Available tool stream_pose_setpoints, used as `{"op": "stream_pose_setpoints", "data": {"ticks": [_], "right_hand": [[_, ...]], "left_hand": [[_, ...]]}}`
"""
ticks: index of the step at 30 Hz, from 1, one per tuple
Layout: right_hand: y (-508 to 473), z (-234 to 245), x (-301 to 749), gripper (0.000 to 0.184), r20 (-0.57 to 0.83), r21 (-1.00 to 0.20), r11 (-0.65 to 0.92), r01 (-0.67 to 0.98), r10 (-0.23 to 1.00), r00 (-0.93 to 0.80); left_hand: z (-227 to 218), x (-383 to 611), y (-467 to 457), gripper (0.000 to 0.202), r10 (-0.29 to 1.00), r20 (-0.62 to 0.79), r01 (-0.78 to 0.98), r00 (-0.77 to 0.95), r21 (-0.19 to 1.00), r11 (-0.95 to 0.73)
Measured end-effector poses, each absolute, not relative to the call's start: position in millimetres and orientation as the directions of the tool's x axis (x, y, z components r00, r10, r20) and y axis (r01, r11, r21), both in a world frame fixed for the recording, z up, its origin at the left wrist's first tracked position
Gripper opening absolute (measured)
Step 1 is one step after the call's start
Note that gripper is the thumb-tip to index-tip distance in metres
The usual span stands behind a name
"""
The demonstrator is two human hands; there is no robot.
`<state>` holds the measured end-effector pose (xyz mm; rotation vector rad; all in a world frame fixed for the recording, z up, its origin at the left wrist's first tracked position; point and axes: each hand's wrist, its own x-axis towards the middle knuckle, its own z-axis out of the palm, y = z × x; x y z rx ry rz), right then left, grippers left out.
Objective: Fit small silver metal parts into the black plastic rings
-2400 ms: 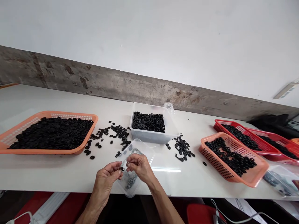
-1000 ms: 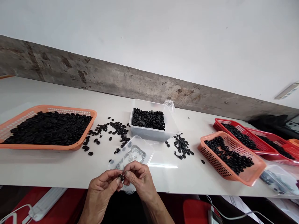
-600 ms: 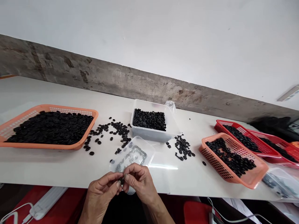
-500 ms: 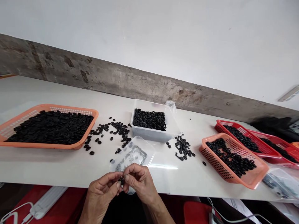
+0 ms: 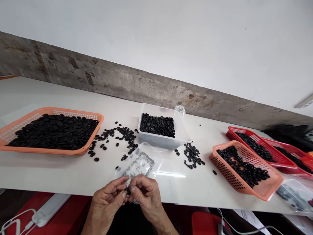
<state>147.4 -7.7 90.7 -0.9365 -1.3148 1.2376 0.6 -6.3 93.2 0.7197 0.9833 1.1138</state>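
Close together at the table's front edge, my left hand [image 5: 105, 200] and my right hand [image 5: 146, 193] meet over a small black plastic piece [image 5: 127, 190]. My left thumb and fingers pinch it from one side, with the left index finger raised off it. On the other side my right thumb and index finger press together at the piece; whether they grip it or something tiny is hidden. Just beyond the fingers lies a shallow clear plastic tray [image 5: 158, 159] with many small shiny metal bits. Loose black oval pieces [image 5: 128, 135] are scattered behind it.
An orange basket [image 5: 73, 152] heaped with black ovals stands left. A translucent bin [image 5: 156, 139] of small black parts sits at centre back, beside another loose pile [image 5: 193, 153]. To the right are a smaller orange basket [image 5: 227, 173] and red baskets [image 5: 283, 160].
My left index finger has lifted off the black piece. Both hands stay in nearly the same place, and the view has shifted slightly.
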Motion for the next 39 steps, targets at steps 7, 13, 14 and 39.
{"op": "stream_pose_setpoints", "data": {"ticks": [7,13,14,39], "right_hand": [[-10.3,87.2,142.2,0.014,0.267,-0.963,0.264,-0.057,0.961,-0.073],[-8.6,91.0,139.7,0.013,0.259,-0.956,0.251,-0.154,0.965,-0.031],[-8.4,90.7,139.5,0.013,0.256,-0.957,0.249,-0.152,0.966,-0.031],[-24.9,83.7,142.8,0.01,0.249,-0.958,0.253,0.135,0.967,-0.051]], "left_hand": [[87.9,4.7,-6.8,0.03,0.958,-0.27,-0.432,0.094,0.856,0.283],[88.2,5.8,-2.7,0.028,0.949,-0.304,-0.425,0.078,0.851,0.308],[87.9,5.6,-2.0,0.026,0.948,-0.309,-0.417,0.082,0.853,0.314],[87.8,4.3,-18.4,0.016,0.958,-0.279,-0.315,0.066,0.905,0.285]]}}
